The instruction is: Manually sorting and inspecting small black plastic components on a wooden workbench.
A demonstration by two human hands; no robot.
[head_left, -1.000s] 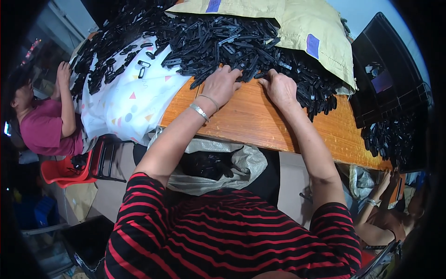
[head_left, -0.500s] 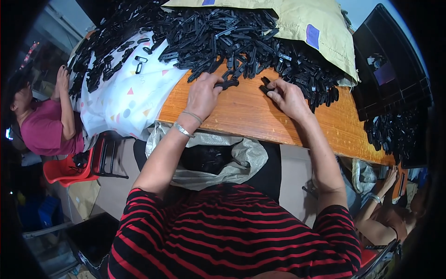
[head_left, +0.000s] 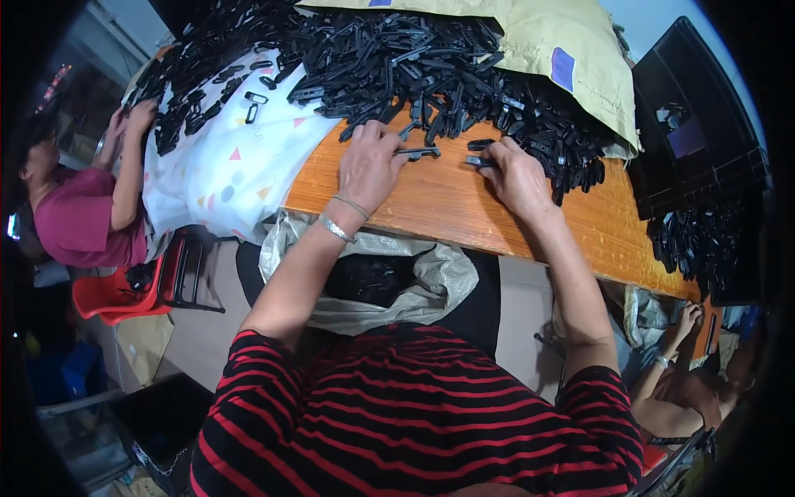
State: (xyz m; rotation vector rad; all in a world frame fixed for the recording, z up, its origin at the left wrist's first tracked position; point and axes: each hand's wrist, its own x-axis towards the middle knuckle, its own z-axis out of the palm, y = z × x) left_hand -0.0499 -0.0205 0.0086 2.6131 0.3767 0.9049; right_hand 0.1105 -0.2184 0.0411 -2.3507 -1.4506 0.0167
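Observation:
Between the thumb and fingers of my left hand (head_left: pixel 371 166) is a slim black plastic part (head_left: pixel 424 152), its tip pointing right over the wooden table. My right hand (head_left: pixel 517 176) pinches another small black plastic part (head_left: pixel 478 161) whose end points left, toward the first one; the two are apart. Just above its fingertips lies a loose black piece (head_left: pixel 479 145). Beyond both hands spreads a big heap of similar long, narrow black parts (head_left: pixel 389 70). Their exact kind is too small to make out.
An open woven sack (head_left: pixel 447 286) hangs under the table edge (head_left: pixel 489 236) before me, dark parts inside. A white patterned sheet (head_left: pixel 219 178) covers the left. Yellow paper sacks (head_left: pixel 538 41) lie behind the heap. People work at left (head_left: pixel 91 199) and lower right (head_left: pixel 675 389).
Both held parts have turned slightly, and my right fingers have curled in more. The person at left has shifted their raised hands to the right.

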